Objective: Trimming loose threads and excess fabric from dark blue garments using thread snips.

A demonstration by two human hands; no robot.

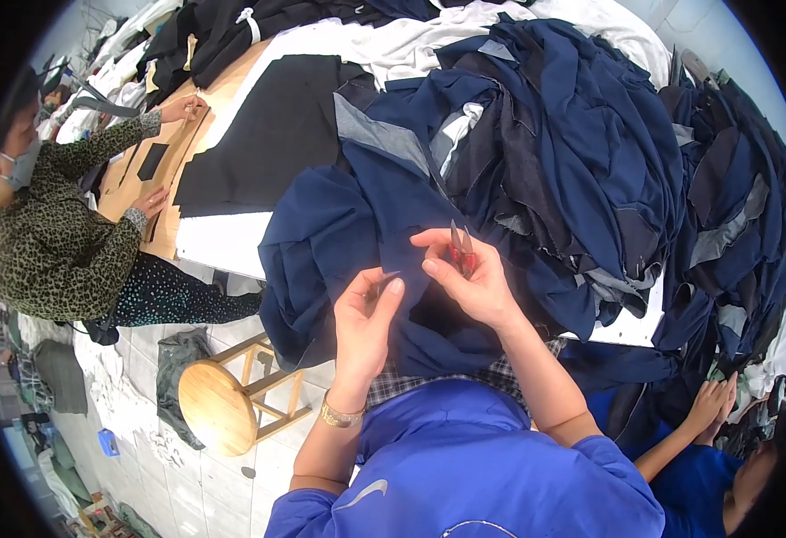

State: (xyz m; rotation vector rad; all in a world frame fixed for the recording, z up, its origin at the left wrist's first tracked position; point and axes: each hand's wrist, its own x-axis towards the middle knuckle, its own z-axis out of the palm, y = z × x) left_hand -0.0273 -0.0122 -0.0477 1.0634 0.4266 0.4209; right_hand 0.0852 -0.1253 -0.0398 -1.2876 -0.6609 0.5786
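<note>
My right hand [469,278] grips small thread snips [461,247] with red handles, blades pointing up. My left hand [366,314] pinches a fold of a navy blue garment [339,224] between thumb and fingers, just left of the snips. The garment hangs off the table edge toward me. A gold bracelet [341,416] sits on my left wrist. I wear a blue top.
A big heap of navy cloth pieces [590,134] covers the table. Black fabric [276,117] lies flat further left. A person in a patterned top [61,233] works at the left over brown paper. A round wooden stool [218,403] stands below. Another person's hands [711,403] appear lower right.
</note>
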